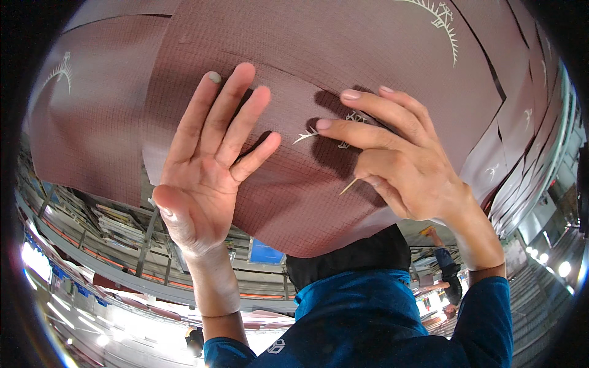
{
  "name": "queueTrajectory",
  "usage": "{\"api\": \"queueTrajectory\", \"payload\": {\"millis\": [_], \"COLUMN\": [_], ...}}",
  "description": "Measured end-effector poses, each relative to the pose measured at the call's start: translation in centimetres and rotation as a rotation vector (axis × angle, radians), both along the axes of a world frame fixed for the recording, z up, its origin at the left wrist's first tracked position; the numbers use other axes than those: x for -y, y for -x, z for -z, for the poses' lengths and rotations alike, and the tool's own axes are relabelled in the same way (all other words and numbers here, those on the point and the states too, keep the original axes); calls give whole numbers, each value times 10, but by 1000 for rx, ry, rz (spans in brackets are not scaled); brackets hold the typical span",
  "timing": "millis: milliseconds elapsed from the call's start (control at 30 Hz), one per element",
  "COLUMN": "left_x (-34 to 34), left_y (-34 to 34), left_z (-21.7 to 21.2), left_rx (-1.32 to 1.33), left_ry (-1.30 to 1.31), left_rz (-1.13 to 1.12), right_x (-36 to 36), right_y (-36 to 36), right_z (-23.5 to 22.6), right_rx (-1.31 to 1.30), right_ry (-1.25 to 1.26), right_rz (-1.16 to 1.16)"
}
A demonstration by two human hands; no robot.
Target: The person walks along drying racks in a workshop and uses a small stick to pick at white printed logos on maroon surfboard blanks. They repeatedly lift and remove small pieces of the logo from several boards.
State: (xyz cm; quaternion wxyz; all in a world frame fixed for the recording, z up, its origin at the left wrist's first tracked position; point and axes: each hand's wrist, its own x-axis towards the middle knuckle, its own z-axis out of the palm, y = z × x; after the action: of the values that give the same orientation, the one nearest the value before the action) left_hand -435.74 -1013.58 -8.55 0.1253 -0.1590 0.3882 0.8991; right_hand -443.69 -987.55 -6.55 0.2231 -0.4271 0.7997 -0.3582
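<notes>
My left hand (205, 168) is held palm up above a brown, fine-checked sheet (245, 37), its fingers spread and nothing in it. A greyish smear shows on one of its fingertips. My right hand (411, 159) hovers low over the same sheet, back of the hand showing. Between its thumb and curled fingers it pinches a thin pale stick (348, 186), like a toothpick. Its outstretched fingers are over a white spiky printed motif (305, 135), partly covering it. Whether those fingertips touch the sheet, I cannot tell.
More brown pieces with white motifs lie at the left (92, 116) and overlap in layers at the right (521, 141). Beyond the sheet's edge are a metal rack (144, 245), a blue panel (267, 252) and another person (453, 279) in dark clothes.
</notes>
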Motion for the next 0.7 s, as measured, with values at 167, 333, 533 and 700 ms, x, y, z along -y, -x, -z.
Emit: {"api": "queueTrajectory", "payload": {"millis": [167,333,533,700], "left_x": [2,4,2,3], "left_y": [-1,-3,-2,-2], "left_z": [1,3,1,1], "left_rx": [4,0,-2,11], "left_ry": [-39,-79,-76,-56], "left_rz": [-8,-24,-25,-15], "right_x": [7,-11,0,2], "right_y": [-2,8,5,3], "right_z": [0,-4,-4,-3], "right_rx": [30,51,56,133], "right_ry": [-67,-80,-19,30], "right_rz": [-49,-30,0,15]}}
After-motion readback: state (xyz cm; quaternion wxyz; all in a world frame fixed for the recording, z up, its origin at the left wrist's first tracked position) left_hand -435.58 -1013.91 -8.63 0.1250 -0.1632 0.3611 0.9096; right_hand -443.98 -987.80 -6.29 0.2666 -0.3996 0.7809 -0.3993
